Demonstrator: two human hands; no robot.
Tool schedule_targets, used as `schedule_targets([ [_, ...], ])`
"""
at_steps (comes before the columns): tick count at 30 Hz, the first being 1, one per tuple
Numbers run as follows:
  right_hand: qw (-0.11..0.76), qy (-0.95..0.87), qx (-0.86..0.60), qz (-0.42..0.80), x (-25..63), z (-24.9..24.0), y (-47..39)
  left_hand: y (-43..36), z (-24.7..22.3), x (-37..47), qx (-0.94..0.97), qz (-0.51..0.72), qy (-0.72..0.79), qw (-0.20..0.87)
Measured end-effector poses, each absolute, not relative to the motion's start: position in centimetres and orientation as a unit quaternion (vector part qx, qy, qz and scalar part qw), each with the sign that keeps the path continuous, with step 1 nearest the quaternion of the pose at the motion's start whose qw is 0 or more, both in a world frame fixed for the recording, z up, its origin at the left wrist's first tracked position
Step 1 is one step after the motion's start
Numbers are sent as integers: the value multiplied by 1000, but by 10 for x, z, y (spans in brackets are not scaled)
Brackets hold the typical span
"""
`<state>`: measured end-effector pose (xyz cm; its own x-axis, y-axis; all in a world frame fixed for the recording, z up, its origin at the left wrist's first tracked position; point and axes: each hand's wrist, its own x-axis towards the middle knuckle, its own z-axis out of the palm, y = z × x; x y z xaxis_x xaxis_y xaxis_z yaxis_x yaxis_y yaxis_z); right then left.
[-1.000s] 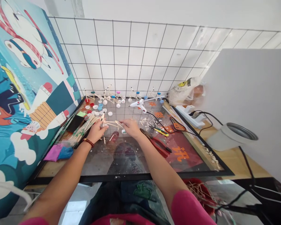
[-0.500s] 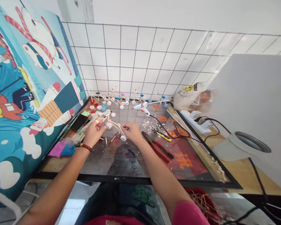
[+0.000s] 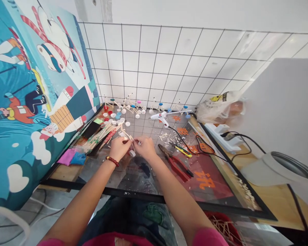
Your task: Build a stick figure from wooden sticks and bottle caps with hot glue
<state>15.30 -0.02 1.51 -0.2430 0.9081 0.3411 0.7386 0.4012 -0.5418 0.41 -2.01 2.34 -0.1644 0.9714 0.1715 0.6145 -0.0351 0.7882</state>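
Close together over the table are my left hand (image 3: pixel 120 148) and my right hand (image 3: pixel 145 148), both closed with fingertips almost meeting. Between them is a small stick model (image 3: pixel 124 132) made of thin wooden sticks and white bottle caps. My left fingers pinch its middle, partly covering one cap, while the right ones pinch a stick at its right side. A white cap (image 3: pixel 132 153) shows below the fingertips at the model's foot. Much of the joint is hidden by my fingers. A bundle of wooden sticks (image 3: pixel 99 137) lies left of my left hand.
Several similar stick models (image 3: pixel 139 108) line the back edge. A white glue gun (image 3: pixel 159 117) rests ahead, its cord running right to a power strip (image 3: pixel 223 138). Red-handled pliers (image 3: pixel 178 167) and a yellow cutter (image 3: pixel 183 151) lie to the right. Loose caps (image 3: pixel 127 124) sit at back left.
My left hand has moved right, from the model's left side to its middle, beside my right hand. The view has shifted slightly, and both hands keep hold of the model.
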Motion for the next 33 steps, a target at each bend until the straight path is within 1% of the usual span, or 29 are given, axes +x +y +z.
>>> schedule_targets([
  [11, 339, -763, -525, 166, 147, 7, 6, -18, 16, 7, 574, 437, 652, 233],
  [20, 324, -773, -529, 134, 147, 9, 4, -18, 15, 4, 582, 435, 645, 235],
  [23, 325, -774, -530, 120, 149, 7, 6, -17, 15, -8, 566, 459, 643, 237],
  [26, 320, -775, -530, 126, 150, 5, 7, -16, 15, -16, 530, 484, 646, 261],
  [30, 316, -778, -529, 121, 149, 6, 5, -18, 15, -8, 516, 495, 617, 329],
  [33, 319, -784, -521, 108, 148, 7, 2, -19, 15, 1, 515, 495, 619, 327],
])
